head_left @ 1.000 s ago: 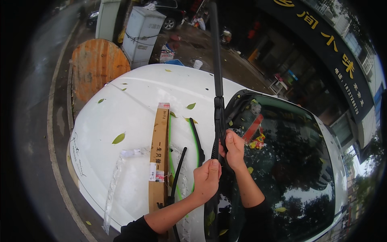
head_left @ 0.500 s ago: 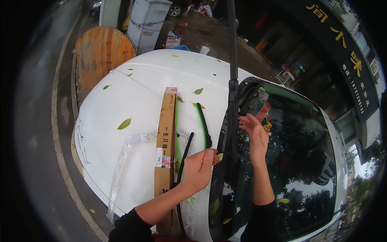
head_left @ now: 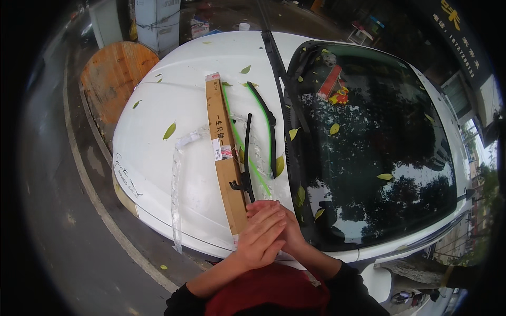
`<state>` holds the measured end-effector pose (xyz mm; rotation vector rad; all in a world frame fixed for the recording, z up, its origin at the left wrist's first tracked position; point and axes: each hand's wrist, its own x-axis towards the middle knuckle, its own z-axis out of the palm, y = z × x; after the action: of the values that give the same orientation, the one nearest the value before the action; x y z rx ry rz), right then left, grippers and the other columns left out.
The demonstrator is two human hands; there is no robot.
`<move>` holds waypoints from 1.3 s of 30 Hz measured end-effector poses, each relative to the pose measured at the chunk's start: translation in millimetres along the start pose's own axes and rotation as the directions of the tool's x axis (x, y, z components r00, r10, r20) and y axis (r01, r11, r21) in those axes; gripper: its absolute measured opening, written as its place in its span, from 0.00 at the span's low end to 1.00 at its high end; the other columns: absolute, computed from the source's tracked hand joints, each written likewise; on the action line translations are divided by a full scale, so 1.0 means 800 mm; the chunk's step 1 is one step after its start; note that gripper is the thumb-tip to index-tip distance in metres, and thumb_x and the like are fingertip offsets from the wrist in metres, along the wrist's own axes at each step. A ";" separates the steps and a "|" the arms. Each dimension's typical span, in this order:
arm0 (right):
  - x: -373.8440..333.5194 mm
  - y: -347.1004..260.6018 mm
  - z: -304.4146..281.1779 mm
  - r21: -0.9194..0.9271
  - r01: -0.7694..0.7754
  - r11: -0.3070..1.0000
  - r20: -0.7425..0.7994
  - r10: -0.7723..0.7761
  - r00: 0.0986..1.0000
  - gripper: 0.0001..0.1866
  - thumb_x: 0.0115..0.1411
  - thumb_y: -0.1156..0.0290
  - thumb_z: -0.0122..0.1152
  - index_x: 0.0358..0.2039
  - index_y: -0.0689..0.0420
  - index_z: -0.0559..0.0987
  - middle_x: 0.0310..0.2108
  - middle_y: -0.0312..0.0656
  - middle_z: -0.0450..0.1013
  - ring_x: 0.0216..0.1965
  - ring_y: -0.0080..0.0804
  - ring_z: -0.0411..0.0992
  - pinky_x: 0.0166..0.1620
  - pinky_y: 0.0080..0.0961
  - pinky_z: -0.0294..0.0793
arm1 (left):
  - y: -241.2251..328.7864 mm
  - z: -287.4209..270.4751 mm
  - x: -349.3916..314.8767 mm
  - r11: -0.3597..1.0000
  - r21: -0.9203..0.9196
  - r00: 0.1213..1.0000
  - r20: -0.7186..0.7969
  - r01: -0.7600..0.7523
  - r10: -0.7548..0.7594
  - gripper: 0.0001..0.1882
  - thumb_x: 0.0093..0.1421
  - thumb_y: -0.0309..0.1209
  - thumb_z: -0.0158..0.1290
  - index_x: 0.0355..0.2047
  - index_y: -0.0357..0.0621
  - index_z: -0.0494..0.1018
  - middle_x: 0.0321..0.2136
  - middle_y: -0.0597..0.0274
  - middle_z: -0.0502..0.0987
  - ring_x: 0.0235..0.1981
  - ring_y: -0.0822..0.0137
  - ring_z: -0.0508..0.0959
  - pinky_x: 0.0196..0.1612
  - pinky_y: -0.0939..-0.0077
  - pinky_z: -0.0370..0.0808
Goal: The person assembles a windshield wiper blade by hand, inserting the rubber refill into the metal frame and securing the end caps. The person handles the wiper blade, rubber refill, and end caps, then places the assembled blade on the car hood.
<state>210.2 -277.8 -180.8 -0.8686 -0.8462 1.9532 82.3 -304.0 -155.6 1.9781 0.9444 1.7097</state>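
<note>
My left hand (head_left: 261, 238) lies with fingers stretched out over my right hand (head_left: 291, 231), the two pressed together low in front of me. The right hand's fingers are mostly covered, and whatever might lie between the palms is hidden. Just beyond them, on a white car hood (head_left: 158, 142), rests a black wiper blade (head_left: 249, 137) with a hooked fitting. To its right is a curved black wiper blade edged in green (head_left: 272, 124). A loose green strip (head_left: 237, 138) runs along a long, narrow cardboard box (head_left: 226, 179). Neither hand touches the box.
A black wiper arm (head_left: 273, 55) stands raised at the windshield's (head_left: 369, 142) base. Crumpled clear plastic wrap (head_left: 176, 200) lies left of the box. Leaves (head_left: 169, 130) are scattered on hood and glass. A round wooden board (head_left: 117, 79) stands beyond the hood; a curb (head_left: 105, 216) runs at left.
Both hands have drawn back toward me and come together. The right hand has left the windshield area, and my left has gone from closed to stretched fingers. My view has shifted.
</note>
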 end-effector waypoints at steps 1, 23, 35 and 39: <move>-0.003 0.021 0.003 0.094 -0.101 0.990 0.128 0.089 0.988 0.28 0.70 0.51 0.32 0.57 0.61 0.65 0.55 0.48 0.67 0.55 0.37 0.66 0.58 0.34 0.64 | 0.002 0.015 -0.019 0.994 0.028 0.973 0.208 -0.107 0.099 0.22 0.52 0.33 0.56 0.47 0.37 0.73 0.52 0.44 0.71 0.55 0.45 0.70 0.59 0.53 0.65; -0.077 0.203 0.123 -0.665 0.736 0.126 0.746 0.161 0.647 0.25 0.61 0.49 0.48 0.52 0.51 0.76 0.60 0.56 0.62 0.60 0.51 0.62 0.62 0.47 0.57 | 0.042 -0.122 -0.287 -0.615 -0.788 0.341 0.569 -0.035 -0.748 0.35 0.68 0.57 0.25 0.65 0.46 0.52 0.64 0.45 0.56 0.64 0.48 0.57 0.67 0.56 0.50; -0.156 0.226 0.029 -0.848 0.077 0.524 0.486 0.713 0.506 0.27 0.68 0.55 0.42 0.60 0.59 0.66 0.65 0.54 0.55 0.65 0.45 0.55 0.65 0.31 0.54 | 0.047 -0.193 -0.499 -0.081 -0.586 -0.067 0.046 0.806 -0.997 0.32 0.67 0.47 0.41 0.65 0.38 0.55 0.63 0.51 0.60 0.65 0.61 0.58 0.66 0.69 0.53; -0.178 0.217 0.031 -0.828 0.080 0.555 0.510 0.688 0.516 0.27 0.69 0.56 0.40 0.61 0.61 0.65 0.61 0.50 0.63 0.62 0.41 0.62 0.62 0.27 0.57 | 0.081 -0.159 -0.594 -0.215 -0.451 -0.178 0.122 0.866 -0.976 0.34 0.65 0.46 0.46 0.65 0.40 0.54 0.64 0.53 0.59 0.65 0.63 0.58 0.65 0.74 0.52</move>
<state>181.0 -483.4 -270.0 -0.5380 -2.4277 2.3617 -45.8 -695.4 -432.2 0.1238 1.4494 0.9014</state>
